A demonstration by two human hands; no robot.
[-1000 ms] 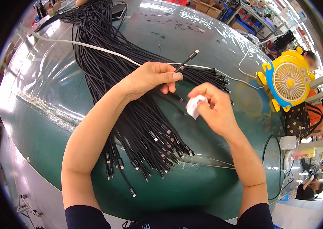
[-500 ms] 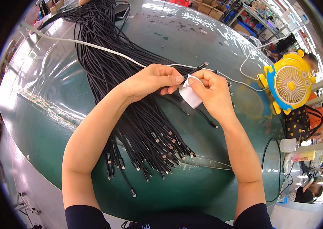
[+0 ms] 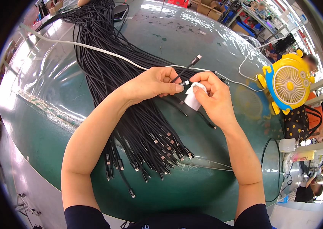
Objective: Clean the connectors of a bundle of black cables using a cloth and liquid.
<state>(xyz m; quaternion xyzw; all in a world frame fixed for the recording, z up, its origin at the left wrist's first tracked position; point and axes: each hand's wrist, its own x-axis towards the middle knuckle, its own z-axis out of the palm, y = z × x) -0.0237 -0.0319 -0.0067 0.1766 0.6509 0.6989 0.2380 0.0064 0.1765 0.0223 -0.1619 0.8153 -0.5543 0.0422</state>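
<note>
My left hand (image 3: 154, 83) is closed on a black USB cable, and its plug (image 3: 184, 83) sticks out past the thumb. From the same fingers a second black cable end (image 3: 195, 60) rises up and to the right. Beside that plug, my right hand (image 3: 218, 98) pinches a folded white cloth (image 3: 192, 102) between thumb and fingers. A narrow gap shows between the cloth and the plug. Beneath my left forearm spreads a thick bundle of black cables (image 3: 104, 72), its plug ends (image 3: 165, 147) fanned out toward me.
The bundle lies on a glossy green tabletop (image 3: 207, 191), with a white cord (image 3: 104, 51) crossing over it. A yellow and blue fan (image 3: 289, 84) stands at the right, near a dark dotted bag (image 3: 298, 124). A thin black cable (image 3: 265, 164) loops at the table's right side.
The white cloth has come off the plug and shifted slightly right with my right hand, so the plug now shows. The second cable end has swung upward and left.
</note>
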